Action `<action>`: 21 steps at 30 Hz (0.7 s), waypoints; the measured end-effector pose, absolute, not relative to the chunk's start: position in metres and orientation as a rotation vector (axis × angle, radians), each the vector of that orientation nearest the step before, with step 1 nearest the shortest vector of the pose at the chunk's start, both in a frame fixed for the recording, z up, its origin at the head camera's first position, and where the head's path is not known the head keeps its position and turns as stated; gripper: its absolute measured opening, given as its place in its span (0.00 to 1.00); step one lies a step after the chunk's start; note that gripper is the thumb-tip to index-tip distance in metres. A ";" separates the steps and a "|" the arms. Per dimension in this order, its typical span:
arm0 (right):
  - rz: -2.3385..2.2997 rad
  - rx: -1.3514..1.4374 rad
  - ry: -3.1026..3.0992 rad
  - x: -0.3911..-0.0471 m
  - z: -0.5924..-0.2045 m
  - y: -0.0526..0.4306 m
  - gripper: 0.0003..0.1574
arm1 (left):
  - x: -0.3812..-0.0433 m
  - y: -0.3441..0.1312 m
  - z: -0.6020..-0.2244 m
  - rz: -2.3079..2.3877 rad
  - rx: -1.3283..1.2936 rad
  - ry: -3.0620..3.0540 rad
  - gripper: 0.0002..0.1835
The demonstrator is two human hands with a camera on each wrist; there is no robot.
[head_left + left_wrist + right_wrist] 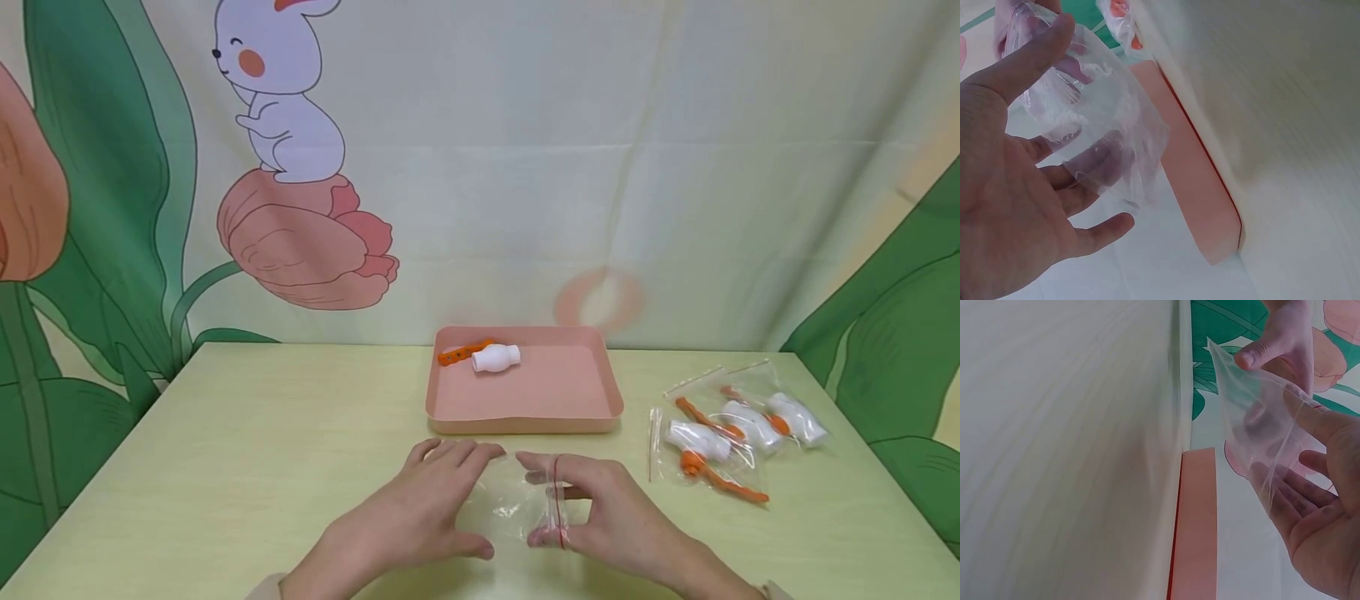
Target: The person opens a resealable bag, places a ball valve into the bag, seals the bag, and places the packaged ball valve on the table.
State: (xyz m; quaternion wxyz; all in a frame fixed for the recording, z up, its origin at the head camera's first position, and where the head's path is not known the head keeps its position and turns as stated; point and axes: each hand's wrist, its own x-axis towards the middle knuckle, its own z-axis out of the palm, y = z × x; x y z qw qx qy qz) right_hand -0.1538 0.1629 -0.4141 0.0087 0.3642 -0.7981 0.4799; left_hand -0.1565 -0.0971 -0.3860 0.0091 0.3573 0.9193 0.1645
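A clear zip bag [507,507] with a red line along its mouth is held up between the hands, above the table. Spread fingers of the right hand [611,512] reach into the bag's mouth and stretch it wide, the thumb low and the index finger high. The left hand [408,508] is at the bag's closed end, thumb and fingers apart on either side of the film. In the left wrist view, the bag [1094,106] looks puffed out, and some left fingers show through it. Nothing shows inside except fingers.
Behind the hands stands a pink tray [555,425] holding a white plastic fitting [497,358] and an orange handle [453,356]. To the right lie several clear bags [750,467], with white fittings and orange handles in them. A printed cloth [487,167] hangs behind the table.
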 end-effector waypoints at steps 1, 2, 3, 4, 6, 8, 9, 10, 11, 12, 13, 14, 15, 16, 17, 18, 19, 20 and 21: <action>1.495 1.139 -2.497 -0.154 -0.414 0.163 0.43 | -0.157 -0.097 -0.386 0.515 1.115 2.871 0.51; 1.491 1.143 -2.500 -0.154 -0.414 0.163 0.43 | -0.157 -0.097 -0.386 0.518 1.114 2.867 0.52; 1.488 1.148 -2.505 -0.154 -0.413 0.163 0.42 | -0.157 -0.097 -0.386 0.519 1.115 2.863 0.54; 1.488 1.154 -2.508 -0.154 -0.413 0.164 0.42 | -0.157 -0.097 -0.386 0.522 1.113 2.857 0.56; 1.483 1.169 -2.510 -0.154 -0.413 0.164 0.41 | -0.156 -0.097 -0.386 0.529 1.117 2.845 0.59; 1.476 1.190 -2.505 -0.154 -0.413 0.164 0.41 | -0.156 -0.096 -0.387 0.538 1.127 2.838 0.61; 1.474 1.195 -2.502 -0.154 -0.412 0.165 0.41 | -0.156 -0.096 -0.387 0.544 1.133 2.838 0.60; 1.472 1.201 -2.497 -0.154 -0.412 0.165 0.41 | -0.156 -0.096 -0.387 0.549 1.139 2.838 0.59; 1.472 1.207 -2.489 -0.154 -0.412 0.165 0.41 | -0.156 -0.096 -0.388 0.552 1.151 2.841 0.58; 1.474 1.209 -2.484 -0.154 -0.412 0.165 0.41 | -0.156 -0.095 -0.388 0.554 1.158 2.845 0.57; 1.480 1.213 -2.478 -0.154 -0.412 0.165 0.41 | -0.156 -0.095 -0.388 0.553 1.167 2.850 0.55; 1.487 1.217 -2.472 -0.154 -0.412 0.165 0.42 | -0.156 -0.095 -0.388 0.552 1.176 2.853 0.53; 1.491 1.220 -2.464 -0.154 -0.413 0.165 0.41 | -0.156 -0.095 -0.389 0.548 1.182 2.857 0.51; 1.490 1.224 -2.456 -0.154 -0.413 0.164 0.41 | -0.156 -0.095 -0.389 0.547 1.189 2.858 0.50; 1.489 1.228 -2.447 -0.154 -0.413 0.164 0.40 | -0.156 -0.095 -0.389 0.547 1.192 2.858 0.48; 1.477 1.229 -2.439 -0.154 -0.414 0.164 0.39 | -0.156 -0.095 -0.389 0.547 1.192 2.857 0.47; 1.473 1.231 -2.429 -0.154 -0.414 0.164 0.38 | -0.157 -0.095 -0.389 0.544 1.193 2.857 0.46; 1.459 1.231 -2.420 -0.154 -0.414 0.164 0.36 | -0.157 -0.095 -0.390 0.544 1.192 2.856 0.45; 1.446 1.229 -2.413 -0.154 -0.415 0.163 0.34 | -0.157 -0.095 -0.390 0.540 1.191 2.857 0.45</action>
